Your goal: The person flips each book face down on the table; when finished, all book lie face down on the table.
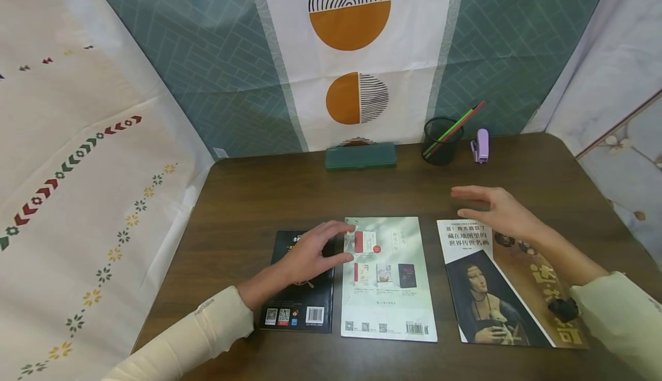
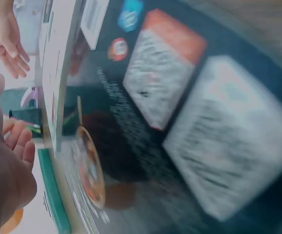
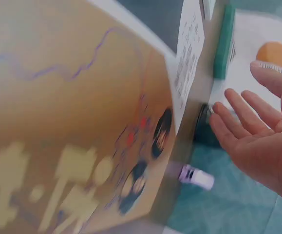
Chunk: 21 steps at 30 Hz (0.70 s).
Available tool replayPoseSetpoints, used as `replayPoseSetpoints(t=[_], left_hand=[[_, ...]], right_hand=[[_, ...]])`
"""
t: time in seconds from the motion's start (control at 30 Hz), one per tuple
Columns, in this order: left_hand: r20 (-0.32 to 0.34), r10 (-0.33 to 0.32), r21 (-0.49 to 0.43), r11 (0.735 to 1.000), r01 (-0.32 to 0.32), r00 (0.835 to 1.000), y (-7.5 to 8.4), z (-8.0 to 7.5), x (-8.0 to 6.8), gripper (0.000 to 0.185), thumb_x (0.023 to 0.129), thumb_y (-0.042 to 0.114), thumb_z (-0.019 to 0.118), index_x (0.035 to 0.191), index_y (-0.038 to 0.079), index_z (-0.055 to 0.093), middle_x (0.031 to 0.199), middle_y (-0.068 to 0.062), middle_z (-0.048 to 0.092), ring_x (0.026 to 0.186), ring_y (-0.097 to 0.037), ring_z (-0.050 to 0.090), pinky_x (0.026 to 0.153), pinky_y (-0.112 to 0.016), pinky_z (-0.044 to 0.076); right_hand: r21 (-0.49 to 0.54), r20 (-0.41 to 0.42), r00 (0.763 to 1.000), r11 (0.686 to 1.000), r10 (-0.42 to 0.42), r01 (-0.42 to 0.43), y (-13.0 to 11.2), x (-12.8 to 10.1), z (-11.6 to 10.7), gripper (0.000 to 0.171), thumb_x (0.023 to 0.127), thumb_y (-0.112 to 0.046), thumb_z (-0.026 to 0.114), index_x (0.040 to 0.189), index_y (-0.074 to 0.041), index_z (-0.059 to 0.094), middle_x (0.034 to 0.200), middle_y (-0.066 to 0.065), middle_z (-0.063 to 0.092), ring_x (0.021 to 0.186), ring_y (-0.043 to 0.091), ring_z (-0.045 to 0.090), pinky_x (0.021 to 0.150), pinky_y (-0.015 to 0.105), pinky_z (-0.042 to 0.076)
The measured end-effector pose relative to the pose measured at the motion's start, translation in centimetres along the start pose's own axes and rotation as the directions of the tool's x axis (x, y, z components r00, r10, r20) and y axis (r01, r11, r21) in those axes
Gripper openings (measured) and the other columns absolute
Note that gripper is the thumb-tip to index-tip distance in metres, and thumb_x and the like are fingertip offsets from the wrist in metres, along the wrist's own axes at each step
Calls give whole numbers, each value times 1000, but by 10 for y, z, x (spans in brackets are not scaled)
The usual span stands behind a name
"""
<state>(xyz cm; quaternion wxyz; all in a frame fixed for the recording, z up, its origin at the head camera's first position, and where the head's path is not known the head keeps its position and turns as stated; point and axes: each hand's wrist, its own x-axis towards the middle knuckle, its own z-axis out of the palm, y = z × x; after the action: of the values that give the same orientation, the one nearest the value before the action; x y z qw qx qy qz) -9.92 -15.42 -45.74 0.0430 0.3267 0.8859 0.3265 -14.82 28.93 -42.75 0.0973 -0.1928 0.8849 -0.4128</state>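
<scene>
Three books lie side by side on the brown table (image 1: 248,197): a black one (image 1: 302,295), a pale green one (image 1: 388,289) and an art book (image 1: 496,295) with a portrait on its cover. My left hand (image 1: 338,243) is spread over the black book's upper right corner, its fingertips reaching the green book's left edge. Whether it presses down I cannot tell. My right hand (image 1: 462,201) hovers flat above the art book's top edge, fingers straight and pointing left. The left wrist view shows the black book's back cover (image 2: 179,122) blurred, and the right wrist view shows my open palm (image 3: 257,136) beside the art book (image 3: 82,122).
A green pencil case (image 1: 360,156), a black mesh pen cup (image 1: 441,142) with coloured pencils and a purple stapler (image 1: 481,145) stand along the table's back edge. Patterned cloth hangs behind and on both sides. A small dark object (image 1: 564,308) sits on the art book by my right sleeve.
</scene>
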Motion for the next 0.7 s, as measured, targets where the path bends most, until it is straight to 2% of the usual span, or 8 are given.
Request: replayPoseSetpoints(t=[0.13, 0.23, 0.3, 0.37, 0.47, 0.57, 0.7], left_hand=[[34, -12, -77, 997, 14, 999, 7, 9, 24, 75, 94, 38, 83, 158, 17, 50, 160, 0, 50, 146, -21, 48, 116, -50, 44], [65, -1, -134, 991, 10, 998, 15, 18, 40, 83, 92, 37, 86, 162, 18, 46, 164, 2, 46, 148, -21, 47, 117, -49, 43], [83, 9, -173, 985, 6, 997, 21, 25, 50, 86, 90, 36, 88, 162, 18, 45, 164, 3, 46, 147, -21, 48, 117, -48, 43], [103, 14, -195, 981, 6, 995, 28, 31, 58, 88, 89, 36, 89, 163, 20, 44, 164, 5, 45, 145, -21, 49, 116, -46, 44], [132, 22, -201, 980, 5, 991, 37, 43, 69, 91, 87, 39, 91, 163, 23, 43, 165, 8, 44, 147, -17, 47, 115, -41, 45], [162, 70, -185, 982, -39, 984, 47, 55, 78, 95, 85, 41, 91, 164, 23, 42, 166, 9, 43, 150, -10, 42, 117, -34, 42], [220, 143, -164, 981, -108, 965, 58, 71, 85, 99, 84, 43, 92, 165, 21, 39, 167, 9, 41, 152, -2, 34, 120, -26, 33]], right_hand=[[-24, -1, 999, 999, 42, -42, 14, -11, -11, 58, 104, -19, 71, 153, 6, 50, 153, 29, 53, 141, 52, 48, 104, 64, 47], [-52, -22, 997, 996, 71, -72, 26, -19, -19, 58, 104, -22, 72, 151, 5, 53, 151, 29, 55, 140, 51, 50, 100, 37, 54], [-60, -35, 995, 993, 95, -97, 33, -25, -24, 58, 104, -23, 72, 151, 5, 53, 151, 29, 55, 138, 52, 51, 91, 19, 51], [-54, -41, 991, 990, 125, -127, 39, -30, -28, 60, 104, -26, 73, 151, 5, 53, 151, 31, 53, 138, 53, 50, 83, 8, 43], [-55, -40, 983, 982, 179, -181, 46, -38, -33, 68, 102, -32, 74, 153, 6, 49, 153, 34, 50, 137, 56, 49, 80, 9, 43], [-68, -48, 976, 974, 213, -216, 54, -42, -34, 71, 101, -34, 76, 153, 8, 49, 151, 37, 50, 135, 59, 50, 79, 12, 46], [-114, -84, 975, 970, 207, -216, 63, -48, -35, 64, 102, -28, 75, 148, 11, 53, 145, 40, 53, 127, 62, 54, 77, 16, 49]])
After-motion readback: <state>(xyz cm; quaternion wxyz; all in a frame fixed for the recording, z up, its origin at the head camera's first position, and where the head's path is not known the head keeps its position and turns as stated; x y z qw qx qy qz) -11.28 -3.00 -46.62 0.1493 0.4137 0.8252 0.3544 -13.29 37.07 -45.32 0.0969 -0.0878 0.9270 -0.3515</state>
